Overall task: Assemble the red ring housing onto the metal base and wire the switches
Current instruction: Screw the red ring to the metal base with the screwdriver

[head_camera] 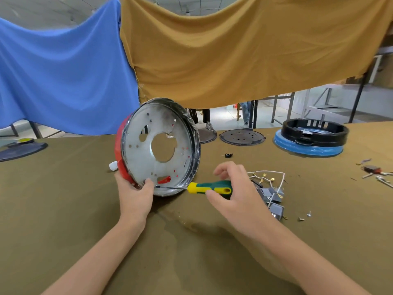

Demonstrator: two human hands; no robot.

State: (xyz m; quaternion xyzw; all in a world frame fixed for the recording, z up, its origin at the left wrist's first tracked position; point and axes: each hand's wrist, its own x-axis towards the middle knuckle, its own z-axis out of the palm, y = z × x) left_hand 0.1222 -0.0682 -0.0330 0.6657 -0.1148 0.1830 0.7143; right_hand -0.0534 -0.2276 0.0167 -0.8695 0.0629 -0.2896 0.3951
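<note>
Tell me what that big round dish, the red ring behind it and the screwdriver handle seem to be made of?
The round dish looks like thin stamped sheet metal: dull silver, with punched holes. The red ring seems to be moulded plastic, evenly coloured and slightly glossy. The screwdriver handle, held in the right hand, looks like green and yellow plastic, possibly rubbery.

Both bare forearms reach forward over the table. The left hand (pixel 136 193) grips the lower rim of the tilted assembly, thumb pressed inside. The right hand (pixel 236 193) holds a screwdriver handle, fingers curled round it.
</note>
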